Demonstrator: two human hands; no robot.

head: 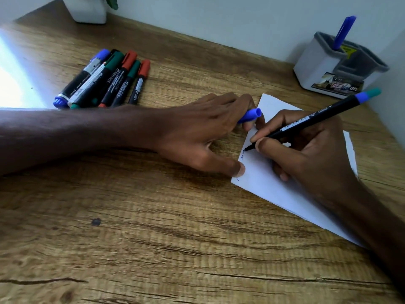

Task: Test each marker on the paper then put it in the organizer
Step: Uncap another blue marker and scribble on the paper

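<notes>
While the right hand [311, 154] pinches the black marker [306, 121] low on its barrel, tip touching the paper [269, 187] near its left edge, it looks light, stiff and smooth, best held just above the nib. That thin paper would likely slide easily; the left hand [203, 128] pins its edge with the thumb, fingers curled round a blue cap [251, 115]. The right palm hides much of the paper, and the scribbles [242, 157] are too small to read. The organizer [317, 64] stands well apart, against the wall [219, 18].
</notes>
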